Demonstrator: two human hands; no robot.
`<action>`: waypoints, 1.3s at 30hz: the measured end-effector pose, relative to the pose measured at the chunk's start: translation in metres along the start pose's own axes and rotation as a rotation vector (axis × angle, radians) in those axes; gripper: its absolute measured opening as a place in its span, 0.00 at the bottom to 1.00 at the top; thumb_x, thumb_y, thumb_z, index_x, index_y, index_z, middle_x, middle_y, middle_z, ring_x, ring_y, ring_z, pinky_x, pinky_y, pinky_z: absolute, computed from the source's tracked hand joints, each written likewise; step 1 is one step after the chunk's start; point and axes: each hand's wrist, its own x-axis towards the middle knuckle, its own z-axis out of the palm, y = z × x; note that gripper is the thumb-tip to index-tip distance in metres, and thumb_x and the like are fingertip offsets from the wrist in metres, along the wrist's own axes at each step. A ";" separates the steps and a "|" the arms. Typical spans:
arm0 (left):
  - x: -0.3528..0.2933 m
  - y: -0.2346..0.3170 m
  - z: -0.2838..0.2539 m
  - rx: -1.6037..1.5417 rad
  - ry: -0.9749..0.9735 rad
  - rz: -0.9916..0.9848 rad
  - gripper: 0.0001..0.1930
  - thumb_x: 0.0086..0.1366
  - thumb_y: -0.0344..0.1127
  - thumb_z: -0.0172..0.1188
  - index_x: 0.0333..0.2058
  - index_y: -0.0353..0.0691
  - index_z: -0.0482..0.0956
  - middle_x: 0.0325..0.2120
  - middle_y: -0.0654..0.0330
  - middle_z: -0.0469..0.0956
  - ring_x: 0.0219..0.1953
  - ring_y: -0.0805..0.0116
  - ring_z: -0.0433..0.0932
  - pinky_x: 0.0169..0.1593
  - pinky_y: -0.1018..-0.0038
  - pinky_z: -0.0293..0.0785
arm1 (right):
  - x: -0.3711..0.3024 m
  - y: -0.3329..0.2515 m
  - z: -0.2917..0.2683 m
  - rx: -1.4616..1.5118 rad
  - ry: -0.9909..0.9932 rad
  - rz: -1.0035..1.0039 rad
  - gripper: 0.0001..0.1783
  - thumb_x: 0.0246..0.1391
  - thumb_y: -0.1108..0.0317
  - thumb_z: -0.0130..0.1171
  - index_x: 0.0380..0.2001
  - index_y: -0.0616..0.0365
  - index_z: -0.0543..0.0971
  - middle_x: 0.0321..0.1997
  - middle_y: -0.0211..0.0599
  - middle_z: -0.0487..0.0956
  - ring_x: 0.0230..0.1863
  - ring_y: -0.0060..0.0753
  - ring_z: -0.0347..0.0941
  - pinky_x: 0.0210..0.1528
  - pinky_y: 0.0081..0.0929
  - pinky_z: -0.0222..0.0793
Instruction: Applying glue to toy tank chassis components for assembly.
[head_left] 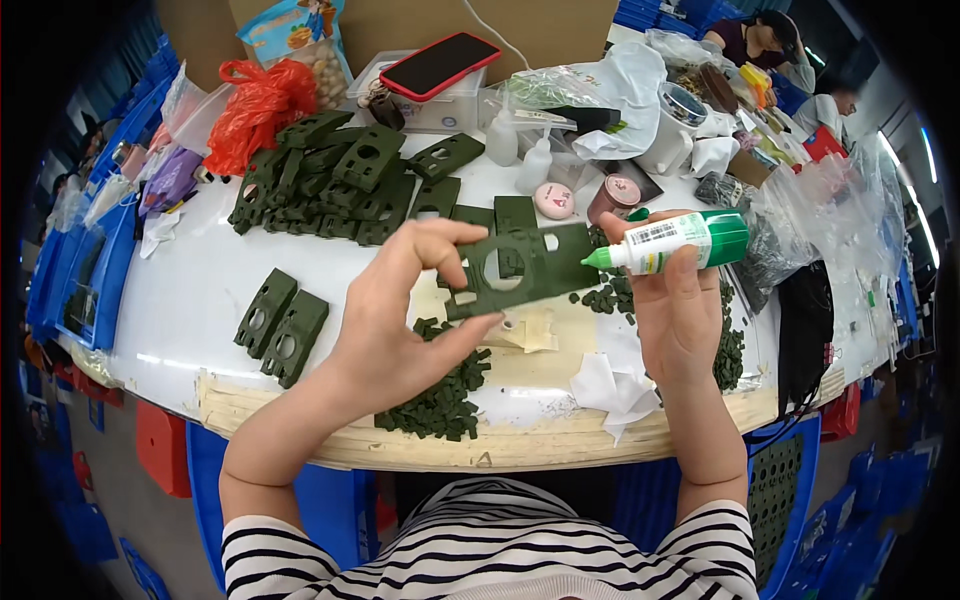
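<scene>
A flat dark green plastic part (552, 272) with a round hole is gripped at its left end by my left hand (388, 325), thumb below and fingers above. My right hand (682, 325) is closed round a white and green glue bottle (668, 244), which lies on its side in my grip. The bottle's light green nozzle points left, at the right end of the part; whether it touches cannot be told. Beneath my hands lie a heap of small dark green pieces (440, 395) and a crumpled white tissue (612, 390).
A large pile of similar green parts (340, 175) stands at the back left, with two more parts (283, 325) left of my arm. Behind are a red-edged phone (440, 65) on a clear box, squeeze bottles (535, 163) and a red plastic bag (258, 110). Wood edges the table (300, 425).
</scene>
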 end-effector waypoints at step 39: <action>-0.020 -0.008 0.007 0.031 -0.010 0.160 0.20 0.44 0.23 0.72 0.30 0.37 0.66 0.45 0.40 0.73 0.42 0.51 0.77 0.43 0.66 0.75 | -0.006 0.011 0.007 -0.262 -0.067 0.061 0.23 0.59 0.57 0.57 0.50 0.59 0.66 0.47 0.50 0.77 0.53 0.46 0.73 0.59 0.42 0.65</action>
